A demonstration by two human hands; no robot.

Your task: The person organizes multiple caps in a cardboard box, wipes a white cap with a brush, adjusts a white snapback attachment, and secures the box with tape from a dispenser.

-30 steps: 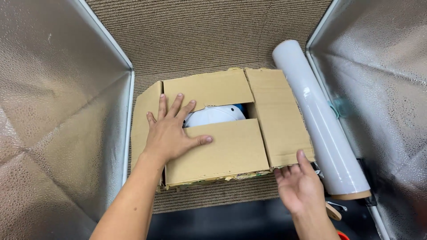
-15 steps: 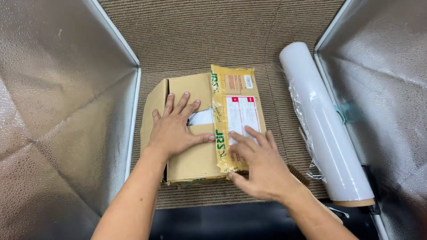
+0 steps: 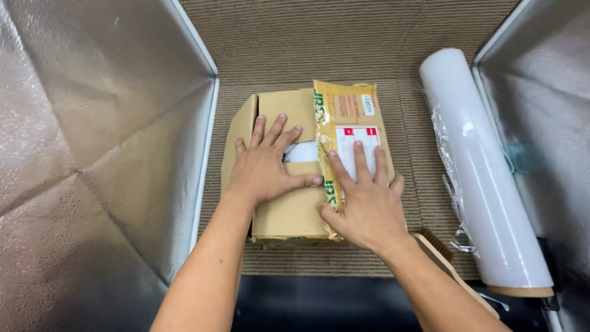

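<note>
Work area: brown ribbed carpet [image 3: 319,49], boxed in on both sides by silver embossed foil panels [image 3: 92,154], each edged w/ a white strip. Right panel partly cut off by frame.

Roll of clear stretch film [image 3: 479,166] lies on the carpet along the right panel, running front to back. Cardboard core end shows at the near end. Loose film hangs off its left side. Well apart from the box.

Cardboard box [image 3: 289,209] sits centre of the carpet, approx. midway between the panels. Plain brown flaps cover the left part. Right flap [image 3: 350,129] is folded over the top: yellowish printed face w/ a white-and-red label, lying flat. A white object [image 3: 302,152] shows through the gap between the flaps; can't tell what it is.

Your left hand [image 3: 267,166] lies flat on the left flaps, palm down, fingers fanned out toward the far edge, thumb stretched right along the near flap up to the printed flap's edge. Nothing gripped.

Your right hand [image 3: 362,206] lies flat on the printed flap, palm down, fingers splayed over the label, thumb at the flap's near left corner. Nothing gripped. The two thumbs are near each other, not touching.

Wooden brush [image 3: 442,252] lies on the carpet just beside the box's near right corner, partly under your right forearm. Bristles dark.

Near edge: a black surface [image 3: 307,304] below the carpet.
</note>
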